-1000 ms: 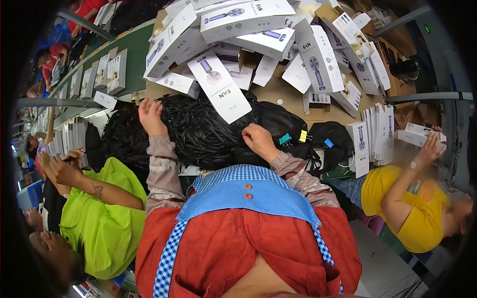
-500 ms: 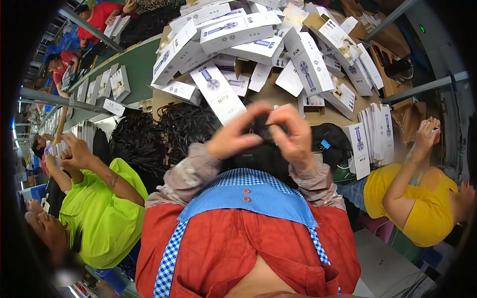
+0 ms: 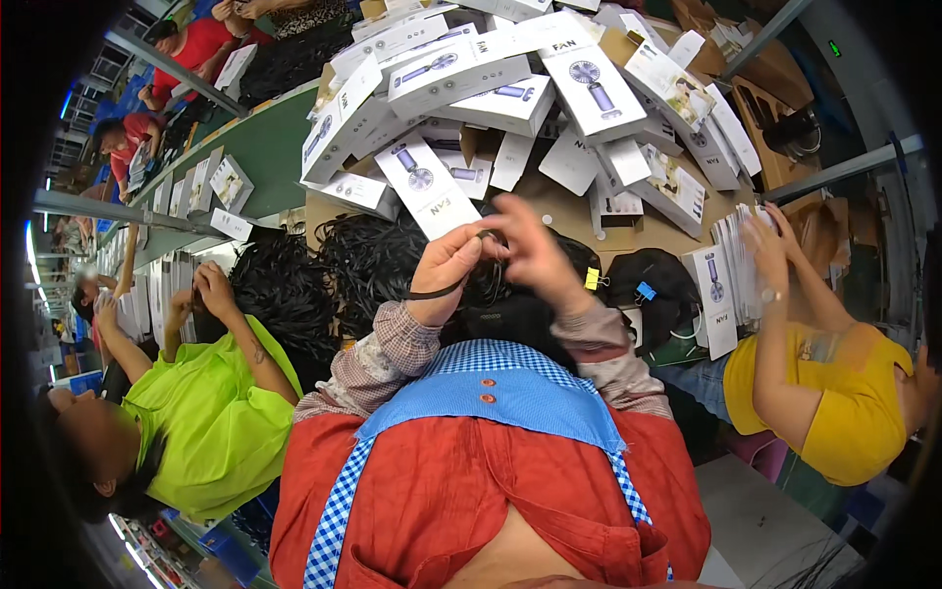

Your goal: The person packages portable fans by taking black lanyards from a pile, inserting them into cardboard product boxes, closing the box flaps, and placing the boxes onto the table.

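The tabletop (image 3: 569, 211) is brown, and it is very full. At the far side sits a big, messy pile of white boxes (image 3: 461, 83), all leaning on each other. On the left is a person in a bright green shirt (image 3: 206, 422), and on the right is a person in a yellow shirt (image 3: 834, 402). Near the middle, a bit to the left, lies a fluffy heap of black cords (image 3: 368, 275).

The right hand (image 3: 535, 260) is up in front, just beside the left one. It is blurry, so I cannot tell if its grip has anything in it. The left hand (image 3: 446, 270) has a tight grip: its thumb and fingers pinch a cord. To the right are a yellow clip (image 3: 593, 279) and a blue clip (image 3: 645, 292).

The smallest thing is that thin black cord (image 3: 439, 293). It is up in the left hand, and part of it crosses near the wrist. I think it helps to pinch firmly, go slowly with the right fingers, and keep the cord flat. If it twists or slips, it could snag on the heap.
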Action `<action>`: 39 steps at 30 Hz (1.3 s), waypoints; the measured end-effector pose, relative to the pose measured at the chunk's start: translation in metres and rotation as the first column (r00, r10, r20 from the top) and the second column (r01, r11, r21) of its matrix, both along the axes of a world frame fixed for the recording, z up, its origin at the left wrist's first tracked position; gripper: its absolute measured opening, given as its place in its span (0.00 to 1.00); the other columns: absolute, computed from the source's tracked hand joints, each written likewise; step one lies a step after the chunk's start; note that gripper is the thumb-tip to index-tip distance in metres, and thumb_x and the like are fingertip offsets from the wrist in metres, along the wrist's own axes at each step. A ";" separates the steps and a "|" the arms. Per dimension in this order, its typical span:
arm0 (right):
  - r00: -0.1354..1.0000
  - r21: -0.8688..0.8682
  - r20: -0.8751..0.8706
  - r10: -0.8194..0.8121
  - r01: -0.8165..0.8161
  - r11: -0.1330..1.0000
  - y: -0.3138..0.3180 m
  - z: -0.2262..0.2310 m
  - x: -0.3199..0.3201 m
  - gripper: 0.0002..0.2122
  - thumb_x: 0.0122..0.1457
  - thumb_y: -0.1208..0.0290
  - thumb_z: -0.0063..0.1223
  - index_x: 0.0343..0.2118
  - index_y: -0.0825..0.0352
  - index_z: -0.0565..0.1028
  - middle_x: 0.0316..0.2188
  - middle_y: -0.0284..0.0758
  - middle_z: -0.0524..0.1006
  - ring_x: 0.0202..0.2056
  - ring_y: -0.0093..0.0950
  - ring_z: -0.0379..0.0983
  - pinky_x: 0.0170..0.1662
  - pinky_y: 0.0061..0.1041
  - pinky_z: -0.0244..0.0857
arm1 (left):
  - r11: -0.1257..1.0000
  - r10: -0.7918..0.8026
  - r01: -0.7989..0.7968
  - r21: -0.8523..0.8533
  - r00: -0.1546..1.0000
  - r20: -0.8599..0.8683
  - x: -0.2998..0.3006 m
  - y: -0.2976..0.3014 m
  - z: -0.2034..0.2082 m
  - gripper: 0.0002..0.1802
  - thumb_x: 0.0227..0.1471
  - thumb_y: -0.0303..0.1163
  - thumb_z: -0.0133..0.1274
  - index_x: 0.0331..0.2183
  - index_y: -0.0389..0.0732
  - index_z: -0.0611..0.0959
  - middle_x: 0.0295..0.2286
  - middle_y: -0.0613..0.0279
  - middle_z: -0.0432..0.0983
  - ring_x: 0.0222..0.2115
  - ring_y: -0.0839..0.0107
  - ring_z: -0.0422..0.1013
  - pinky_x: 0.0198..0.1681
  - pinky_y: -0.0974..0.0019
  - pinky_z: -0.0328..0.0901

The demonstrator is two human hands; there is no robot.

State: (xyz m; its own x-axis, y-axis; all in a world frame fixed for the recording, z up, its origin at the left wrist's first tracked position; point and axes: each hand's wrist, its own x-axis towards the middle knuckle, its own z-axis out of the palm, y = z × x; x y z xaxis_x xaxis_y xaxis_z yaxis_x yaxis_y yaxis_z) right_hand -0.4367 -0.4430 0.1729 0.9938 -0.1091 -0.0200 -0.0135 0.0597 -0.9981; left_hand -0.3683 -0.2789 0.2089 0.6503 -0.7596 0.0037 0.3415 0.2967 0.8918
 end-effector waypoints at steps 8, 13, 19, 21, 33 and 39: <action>0.909 0.491 -0.179 0.376 -0.248 0.835 0.034 -0.023 0.005 0.19 0.50 0.69 0.56 0.45 0.68 0.69 0.28 0.24 0.68 0.26 0.12 0.59 0.28 0.12 0.53 | 0.863 0.111 -0.458 0.214 0.584 0.804 0.025 0.019 -0.003 0.05 0.45 0.21 0.51 0.29 0.35 0.77 0.28 0.57 0.70 0.29 0.62 0.69 0.33 0.67 0.64; 0.972 0.509 -0.027 0.235 -0.189 0.840 0.036 -0.044 0.005 0.26 0.47 0.73 0.59 0.50 0.70 0.63 0.30 0.25 0.68 0.30 0.14 0.61 0.34 0.14 0.57 | 0.901 -0.141 -0.385 0.200 0.178 0.974 0.036 -0.002 -0.008 0.13 0.31 0.24 0.54 0.28 0.37 0.76 0.30 0.56 0.70 0.34 0.57 0.68 0.37 0.60 0.64; 0.947 0.543 -0.120 0.298 -0.189 0.818 0.040 -0.051 0.001 0.20 0.46 0.76 0.59 0.43 0.71 0.68 0.37 0.29 0.71 0.40 0.19 0.65 0.44 0.19 0.58 | 0.943 -0.256 -0.226 0.246 -0.017 0.967 0.048 -0.022 -0.016 0.14 0.28 0.24 0.55 0.27 0.37 0.75 0.30 0.57 0.70 0.36 0.57 0.67 0.38 0.60 0.65; 0.938 0.424 -0.201 0.282 -0.176 0.888 0.032 -0.043 0.000 0.18 0.46 0.75 0.59 0.42 0.71 0.70 0.35 0.29 0.72 0.38 0.19 0.65 0.43 0.18 0.59 | 0.924 -0.309 -0.262 0.278 -0.088 0.947 0.056 -0.024 -0.018 0.13 0.29 0.30 0.54 0.25 0.38 0.74 0.29 0.58 0.69 0.35 0.59 0.67 0.41 0.61 0.63; 0.911 0.192 -0.243 -0.334 0.382 0.904 0.010 -0.061 -0.002 0.22 0.48 0.74 0.59 0.46 0.72 0.67 0.32 0.32 0.73 0.32 0.18 0.69 0.36 0.16 0.63 | 0.860 -0.463 -0.460 0.219 -0.526 0.713 0.130 -0.033 -0.045 0.05 0.41 0.31 0.48 0.23 0.42 0.76 0.27 0.62 0.68 0.35 0.64 0.65 0.43 0.61 0.59; 0.910 0.231 -0.125 -0.395 0.414 0.881 -0.004 -0.054 -0.007 0.21 0.49 0.75 0.57 0.47 0.69 0.66 0.22 0.22 0.61 0.25 0.13 0.54 0.31 0.12 0.52 | 0.879 -0.380 -0.405 0.250 -0.281 0.882 0.125 -0.029 -0.040 0.03 0.38 0.25 0.52 0.23 0.39 0.77 0.28 0.60 0.69 0.36 0.61 0.65 0.40 0.62 0.62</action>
